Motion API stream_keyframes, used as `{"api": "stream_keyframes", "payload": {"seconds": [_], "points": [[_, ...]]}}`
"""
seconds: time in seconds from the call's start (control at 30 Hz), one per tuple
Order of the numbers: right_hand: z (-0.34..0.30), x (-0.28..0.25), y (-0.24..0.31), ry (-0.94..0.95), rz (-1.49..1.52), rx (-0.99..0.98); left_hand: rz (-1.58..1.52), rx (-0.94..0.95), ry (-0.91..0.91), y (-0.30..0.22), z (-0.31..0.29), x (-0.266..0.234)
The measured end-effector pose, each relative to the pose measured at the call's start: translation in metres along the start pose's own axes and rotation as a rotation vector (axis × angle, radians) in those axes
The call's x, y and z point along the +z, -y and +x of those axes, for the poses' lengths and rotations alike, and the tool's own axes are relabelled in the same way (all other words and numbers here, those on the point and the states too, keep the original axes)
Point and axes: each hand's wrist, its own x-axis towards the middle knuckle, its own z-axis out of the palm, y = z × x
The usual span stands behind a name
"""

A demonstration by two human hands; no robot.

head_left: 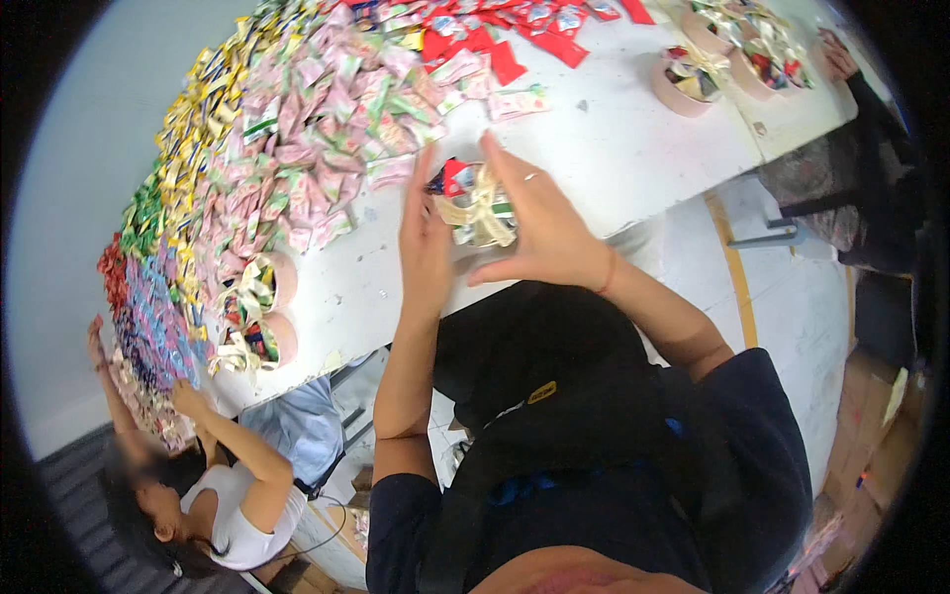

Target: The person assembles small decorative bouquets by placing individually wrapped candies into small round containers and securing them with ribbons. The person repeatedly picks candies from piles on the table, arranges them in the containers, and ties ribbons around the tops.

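Between my two hands is a small round gift box (482, 205) of wrapped candies, with a cream ribbon bow across its top. Red, dark and green wrappers show under the ribbon. My left hand (426, 243) lies along the box's left side, its fingers long and pointing away from me. From the right, my right hand (542, 220) curves about the box, fingers at the far side and thumb at the near side. A ring is on one right finger. My palms hide most of the box's wall.
Pink candy packets (317, 129) lie heaped to the left, yellow ones (198, 119) beyond, red packets (505, 40) at the back. Ribboned pink boxes stand at left (281, 335) and far right (683, 89) on the white table (633, 148). Co-workers sit at lower left (237, 485) and right (861, 168).
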Motion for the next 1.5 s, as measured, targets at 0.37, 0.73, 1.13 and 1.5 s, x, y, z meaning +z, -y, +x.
{"api": "stream_keyframes", "payload": {"seconds": [0.37, 0.73, 1.13, 1.5], "points": [[-0.035, -0.038, 0.011, -0.166, -0.08, 0.135, 0.245, 0.131, 0.101, -0.011, -0.005, 0.066], [-0.079, -0.228, -0.052, -0.64, -0.832, 0.366, 0.006, -0.03, -0.114, -0.014, -0.001, 0.04], [-0.046, -0.276, -0.126, -0.768, -0.636, 0.369, -0.052, -0.17, -0.229, 0.002, -0.034, 0.015], [-0.004, -0.349, -0.151, -0.169, -1.176, 0.049, -0.032, -0.162, -0.389, -0.006, -0.07, 0.0]]}}
